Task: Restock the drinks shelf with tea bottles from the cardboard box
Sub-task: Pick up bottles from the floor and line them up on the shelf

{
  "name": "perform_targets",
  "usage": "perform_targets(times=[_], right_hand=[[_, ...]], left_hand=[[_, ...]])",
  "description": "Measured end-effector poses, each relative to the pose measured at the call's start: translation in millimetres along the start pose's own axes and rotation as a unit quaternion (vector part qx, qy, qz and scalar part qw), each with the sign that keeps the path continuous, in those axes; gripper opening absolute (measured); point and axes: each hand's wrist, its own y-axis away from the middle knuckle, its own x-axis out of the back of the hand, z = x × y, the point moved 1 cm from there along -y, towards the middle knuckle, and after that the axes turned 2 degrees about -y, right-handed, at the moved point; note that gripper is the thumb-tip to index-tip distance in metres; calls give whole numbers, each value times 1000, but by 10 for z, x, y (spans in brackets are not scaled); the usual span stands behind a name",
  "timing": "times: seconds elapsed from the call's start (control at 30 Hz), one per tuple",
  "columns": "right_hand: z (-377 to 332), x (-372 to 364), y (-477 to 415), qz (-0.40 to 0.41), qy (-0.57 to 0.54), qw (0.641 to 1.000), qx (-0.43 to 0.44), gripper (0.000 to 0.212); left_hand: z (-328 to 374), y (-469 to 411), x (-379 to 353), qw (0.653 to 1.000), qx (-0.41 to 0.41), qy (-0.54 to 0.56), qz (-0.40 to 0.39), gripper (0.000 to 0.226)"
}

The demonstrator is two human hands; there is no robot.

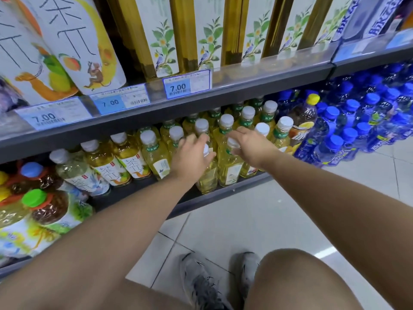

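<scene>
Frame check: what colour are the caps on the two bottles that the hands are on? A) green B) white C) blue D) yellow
B: the left hand grips the top of a white-capped tea bottle, and the right hand grips the neighbouring white-capped bottle. The blue-capped bottles stand further right, untouched.

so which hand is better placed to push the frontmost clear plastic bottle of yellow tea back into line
Left: the left hand grips the neck of that frontmost clear plastic yellow tea bottle, while the right hand holds the neighbouring bottle by its white cap.
</scene>
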Motion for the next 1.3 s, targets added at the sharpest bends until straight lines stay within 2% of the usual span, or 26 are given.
perform_targets(times=[0.07,0.2,0.3,0.4,0.5,0.63,0.8,0.97,1.07,1.17,1.3], right_hand=[[18,-13,27,0,-21,1000,-11,53],[-15,-43,110,10,-58,998,-28,54],[-33,-36,157,10,-64,997,-42,58],[-38,-17,206,-1,-57,997,-46,60],[-26,-1,230,-6,-62,997,-42,60],[-22,-4,226,-3,-76,996,-43,59],[58,-3,245,-1,-81,996,-48,59],[72,39,361,-23,-75,995,-58,59],[26,133,547,-58,-50,995,-58,60],[50,327,923,-88,-36,992,-80,60],[334,642,1897,-66,-35,986,-150,51]], left_hand=[[60,-39,59,997,-21,-51,-45,45],[87,-114,201,987,-74,-16,-144,38],[30,-132,330,973,-105,-23,-202,47],[42,-133,377,978,-76,-41,-189,45],[98,-126,341,988,2,-52,-146,49],[239,-148,225,995,45,-37,-87,52],[339,-138,123,996,55,-26,-59,59],[288,-95,185,994,52,-9,-92,58],[343,20,260,989,51,-103,-94,60],[635,178,349,983,-19,-179,-46,53],[1462,492,305,972,-180,-129,-83,40]])
